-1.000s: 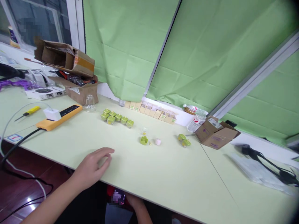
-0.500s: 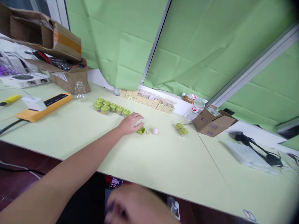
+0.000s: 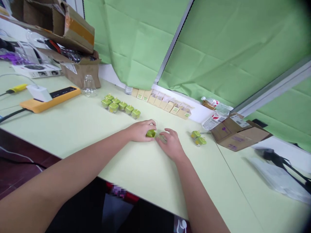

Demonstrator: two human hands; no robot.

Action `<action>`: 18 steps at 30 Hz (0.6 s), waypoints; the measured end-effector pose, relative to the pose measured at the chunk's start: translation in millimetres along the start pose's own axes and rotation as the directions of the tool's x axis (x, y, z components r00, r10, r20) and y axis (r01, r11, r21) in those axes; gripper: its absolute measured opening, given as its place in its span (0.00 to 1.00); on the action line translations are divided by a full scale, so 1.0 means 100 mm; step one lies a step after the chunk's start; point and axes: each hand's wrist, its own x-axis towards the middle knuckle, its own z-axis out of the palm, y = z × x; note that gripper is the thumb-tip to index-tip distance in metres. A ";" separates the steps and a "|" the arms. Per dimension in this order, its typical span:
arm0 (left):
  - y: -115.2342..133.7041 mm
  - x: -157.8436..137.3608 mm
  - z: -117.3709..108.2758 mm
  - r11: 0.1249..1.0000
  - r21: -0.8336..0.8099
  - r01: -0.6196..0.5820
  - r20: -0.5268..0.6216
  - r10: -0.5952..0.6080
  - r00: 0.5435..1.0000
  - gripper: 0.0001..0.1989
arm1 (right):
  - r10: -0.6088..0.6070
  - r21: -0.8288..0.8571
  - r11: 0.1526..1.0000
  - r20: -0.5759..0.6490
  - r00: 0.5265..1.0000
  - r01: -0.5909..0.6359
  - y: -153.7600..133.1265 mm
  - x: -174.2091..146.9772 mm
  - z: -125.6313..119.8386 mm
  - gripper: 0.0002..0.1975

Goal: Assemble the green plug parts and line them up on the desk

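My left hand (image 3: 143,130) rests low over the table with its fingers curled round a small green lid (image 3: 151,133). A faint clear rim shows by its fingertips, mostly hidden. Just to the right, my right hand (image 3: 172,144) has its thumb and fingers apart. A small pale piece (image 3: 162,139) lies between them, partly covered, and I cannot make out its kind. Behind my left hand stand several small clear cups with green lids (image 3: 122,105), in rows. Two more green-lidded cups (image 3: 198,138) sit to the right of my right hand.
An orange power strip (image 3: 52,99) with a white plug lies at left, near a clear plastic jar (image 3: 89,86) and cardboard boxes (image 3: 80,72). Small kraft boxes (image 3: 164,103) line the wall. Bottles (image 3: 215,119), an open carton (image 3: 236,132) and a plastic bag (image 3: 274,181) are at right.
My right hand has come up from the blurred lower foreground to beside my left hand, where the pale pink piece stood. My left hand stays at the green lid. The view has shifted slightly.
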 end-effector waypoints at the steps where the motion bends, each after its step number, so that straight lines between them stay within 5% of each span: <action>1: 0.00 0.01 0.01 1.000 -0.001 -0.007 0.010 0.007 1.000 0.20 | 0.007 0.016 1.000 0.036 0.999 -0.008 0.01 0.00 -0.01 0.12; 7: 0.02 0.03 0.03 1.000 -0.024 0.015 0.028 -0.014 1.000 0.16 | 0.013 0.069 0.997 0.089 0.996 -0.019 0.02 0.06 0.02 0.07; 12: 0.04 -0.01 0.00 0.993 -0.040 0.107 -0.056 -0.110 0.992 0.25 | -0.020 0.110 0.994 -0.036 0.999 0.024 -0.06 0.04 0.00 0.04; 18: 0.07 0.01 0.01 0.990 -0.135 0.029 -0.141 -0.048 0.989 0.25 | 0.138 0.364 0.929 -0.194 0.971 -0.060 -0.17 0.04 -0.15 0.10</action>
